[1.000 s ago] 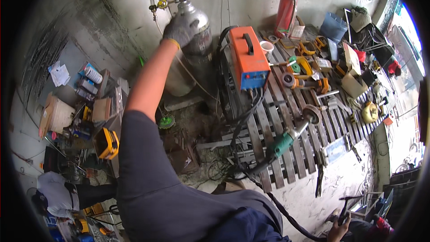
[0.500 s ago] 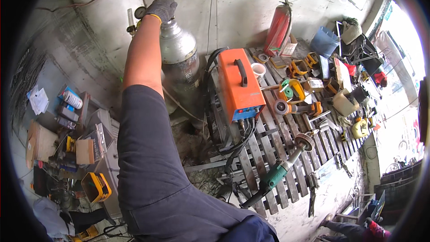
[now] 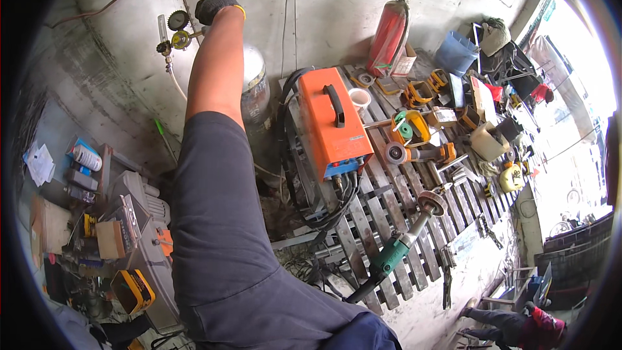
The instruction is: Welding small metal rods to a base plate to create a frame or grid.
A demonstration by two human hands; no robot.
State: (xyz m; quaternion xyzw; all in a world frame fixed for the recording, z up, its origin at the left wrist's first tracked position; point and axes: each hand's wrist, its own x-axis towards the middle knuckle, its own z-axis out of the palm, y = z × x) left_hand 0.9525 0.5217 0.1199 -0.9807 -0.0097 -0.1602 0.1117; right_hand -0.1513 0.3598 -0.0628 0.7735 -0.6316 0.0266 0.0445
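My left hand [image 3: 217, 8], in a dark glove with a yellow cuff, is closed at the top of a silver gas cylinder [image 3: 255, 81]. The valve there lies hidden beneath the glove and wrist. Just left of the hand sits a brass regulator [image 3: 181, 40] with a round black gauge [image 3: 178, 21] and a clear upright tube [image 3: 162, 28]. From it a pale hose [image 3: 176, 84] runs down behind my forearm, which also covers much of the cylinder. My right hand is out of the picture.
Right of the cylinder, a slatted metal bench [image 3: 396, 293] carries an orange welding machine [image 3: 330, 123], a green grinder [image 3: 391, 254], an orange grinder [image 3: 424, 153] and a red fire extinguisher [image 3: 389, 37]. Another person [image 3: 518, 324] is at lower right. Shelves of clutter stand at left.
My left hand has turned at the wrist, its fingers swinging from the right to the left. The whole view has shifted, so the bench and regulator appear farther left.
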